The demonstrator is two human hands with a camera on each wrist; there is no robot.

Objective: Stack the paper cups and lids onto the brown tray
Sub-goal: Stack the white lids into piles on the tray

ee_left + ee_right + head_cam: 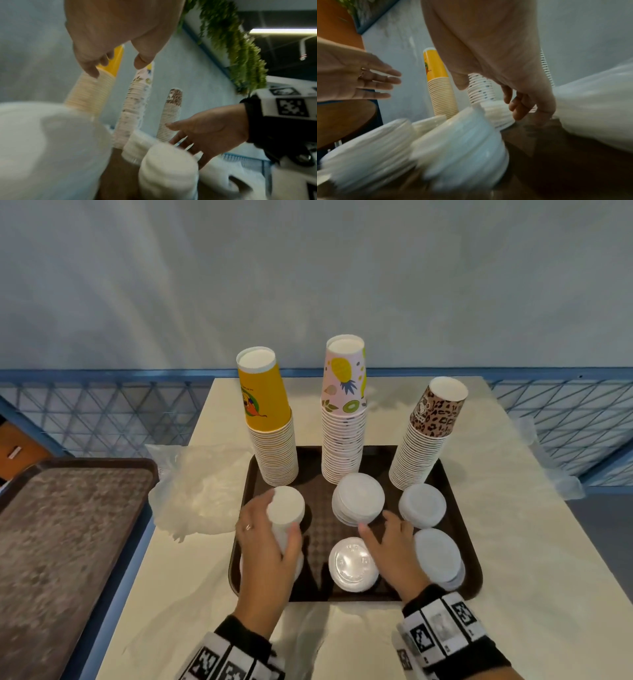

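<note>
Head view, near to far. Left hand [270, 546] sits at the tray's near-left corner, fingers [294, 542] and thumb curled round a tall stack of white lids [286, 508]; grip is low on the stack, likely to steady it while it is set down or squared up. Stack leans a little toward the far side.

Right hand [394, 546] hovers over the tray's near middle, fingers loosely spread, holding nothing. It lies between the clear-lid stack [352, 565] just to its left and the near-right lid stack [438, 556]; fingertips reach toward the middle white lid stack [358, 498]. Contact with any of them cannot be told. Probably ready to nudge or catch a stack.

Brown tray [459, 484] rests on the pale table [513, 525]. All 5 lid stacks are on it, in front; lids are white or translucent, round, nested, some stacks slightly skewed.

Behind them, 3 upside-down cup columns stand along the tray's far edge: yellow cup stack [269, 419] left, pineapple-print cup stack [344, 412] centre, leopard-print cup stack [426, 436] right, which tilts outward. Tall columns at the back keep the short lids reachable, by my reading.

Crumpled clear plastic bag [198, 494] lies left of the tray; a second brown tray [68, 525] sits further left, off the table.

Wrist views are blurred and add little.
</note>
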